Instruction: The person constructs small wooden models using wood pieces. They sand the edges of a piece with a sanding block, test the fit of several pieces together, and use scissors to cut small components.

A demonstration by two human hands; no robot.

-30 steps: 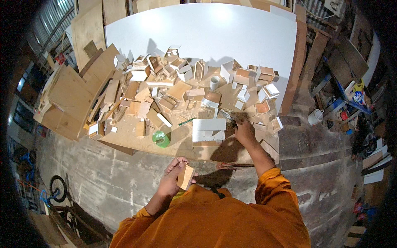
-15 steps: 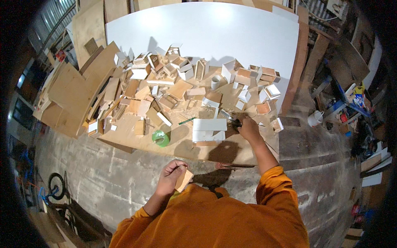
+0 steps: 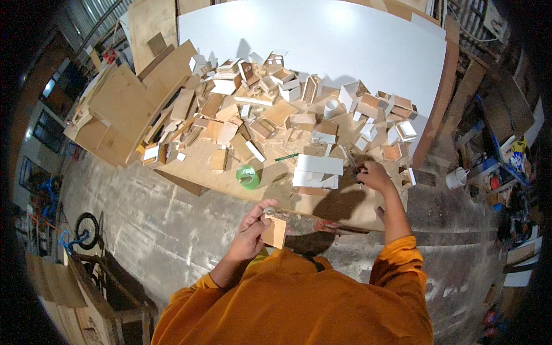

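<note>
My left hand (image 3: 250,231) grips a small light wooden board (image 3: 276,233) below the table's front edge. My right hand (image 3: 375,176) is closed on a metal tool (image 3: 349,156) with a dark handle, lying at the table's right part; its type is hard to make out under the fingers. Left of that hand sits a stack of white-faced boards (image 3: 316,171). A thin green stick-like item (image 3: 286,157) lies beside the stack, and a translucent green container (image 3: 248,177) stands farther left, beyond my left hand.
Many small wooden boxes and offcuts (image 3: 282,115) crowd the worktable (image 3: 218,190). A white panel (image 3: 310,40) stands behind, plywood sheets (image 3: 115,109) lean at left. A bicycle (image 3: 86,230) is lower left; a white bucket (image 3: 456,177) stands on the floor at right.
The view has shifted, so the scene sits farther right and higher. The board in my left hand has turned to show more of its face. My right hand stays at the tool.
</note>
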